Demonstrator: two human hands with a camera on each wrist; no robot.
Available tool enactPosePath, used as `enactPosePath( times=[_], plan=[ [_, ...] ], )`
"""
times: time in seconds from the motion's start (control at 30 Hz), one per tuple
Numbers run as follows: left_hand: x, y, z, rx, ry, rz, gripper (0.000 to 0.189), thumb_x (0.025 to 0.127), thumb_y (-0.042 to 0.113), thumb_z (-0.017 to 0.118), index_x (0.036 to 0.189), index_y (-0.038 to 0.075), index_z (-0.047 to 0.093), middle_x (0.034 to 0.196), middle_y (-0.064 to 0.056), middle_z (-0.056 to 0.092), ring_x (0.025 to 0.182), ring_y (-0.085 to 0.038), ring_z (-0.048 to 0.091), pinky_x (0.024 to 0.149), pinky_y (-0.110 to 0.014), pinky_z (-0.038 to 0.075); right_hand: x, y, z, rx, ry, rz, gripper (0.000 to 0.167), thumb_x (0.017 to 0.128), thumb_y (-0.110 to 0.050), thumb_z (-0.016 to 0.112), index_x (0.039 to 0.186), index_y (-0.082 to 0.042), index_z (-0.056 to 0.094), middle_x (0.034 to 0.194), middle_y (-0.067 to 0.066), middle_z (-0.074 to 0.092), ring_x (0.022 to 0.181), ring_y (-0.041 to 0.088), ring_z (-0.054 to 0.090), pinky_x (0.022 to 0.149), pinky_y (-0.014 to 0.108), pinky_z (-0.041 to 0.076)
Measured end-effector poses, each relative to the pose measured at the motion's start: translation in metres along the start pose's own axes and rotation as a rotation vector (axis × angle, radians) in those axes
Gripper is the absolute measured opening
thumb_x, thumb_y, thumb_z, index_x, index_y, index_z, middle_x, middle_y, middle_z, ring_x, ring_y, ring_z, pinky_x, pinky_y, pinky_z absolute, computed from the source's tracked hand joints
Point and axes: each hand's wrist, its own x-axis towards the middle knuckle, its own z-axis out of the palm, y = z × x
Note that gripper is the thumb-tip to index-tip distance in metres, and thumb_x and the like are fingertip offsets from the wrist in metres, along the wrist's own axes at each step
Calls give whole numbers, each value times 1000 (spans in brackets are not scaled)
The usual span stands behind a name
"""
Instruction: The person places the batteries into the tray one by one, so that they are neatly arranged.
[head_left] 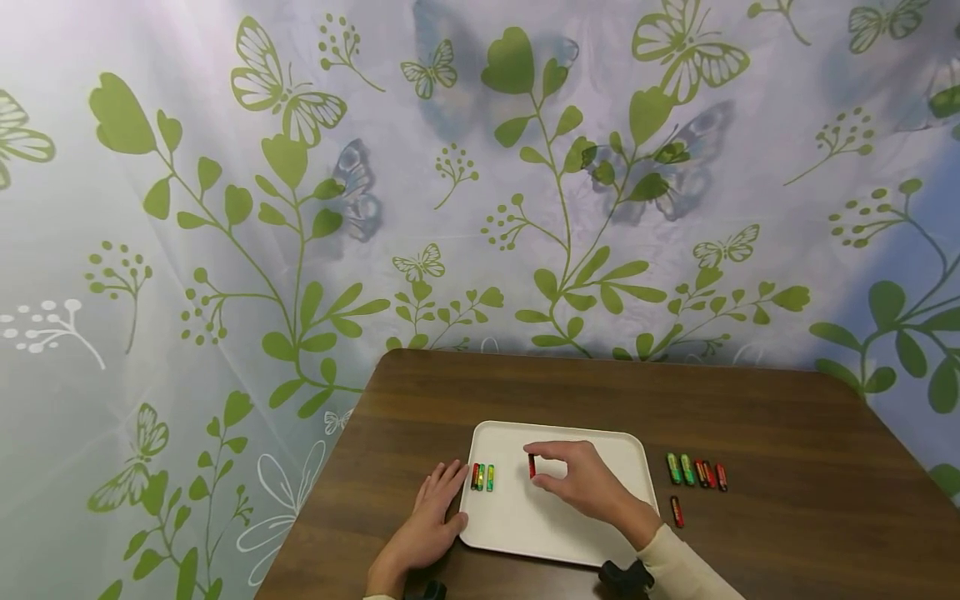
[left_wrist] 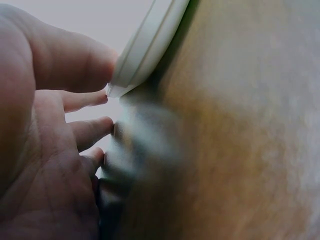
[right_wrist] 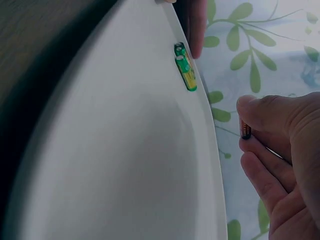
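Over the white tray (head_left: pixel 555 525), my right hand (head_left: pixel 585 479) pinches a red and black battery (head_left: pixel 532 466) between thumb and fingers. The right wrist view shows the same battery (right_wrist: pixel 245 128) with its dark end sticking out below the thumb. My left hand (head_left: pixel 432 517) lies at the tray's left side with fingers extended, the thumb touching the rim (left_wrist: pixel 145 50) in the left wrist view. Inside the tray, near that left edge, a red battery (head_left: pixel 475 476) and two green batteries (head_left: pixel 491 477) stand side by side in a short row.
To the right of the tray, on the brown wooden table (head_left: pixel 787 483), two green batteries (head_left: pixel 681 468) and several red and black ones (head_left: pixel 708 474) lie in a row. A single red battery (head_left: pixel 677 512) lies nearer the front. A patterned curtain (head_left: pixel 480 208) hangs behind the table.
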Motion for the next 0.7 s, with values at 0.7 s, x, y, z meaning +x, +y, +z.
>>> enactPosePath(
  times=[0.7],
  plan=[
    [2, -6, 2, 0, 6, -34, 72, 103, 14, 64, 170, 7, 39, 177, -29, 29, 165, -59, 7, 134, -42, -13, 17, -15, 53, 85, -36, -36, 41, 87, -4, 88, 128, -4, 80, 125, 7, 83, 108, 24, 81, 95, 40, 65]
  ],
)
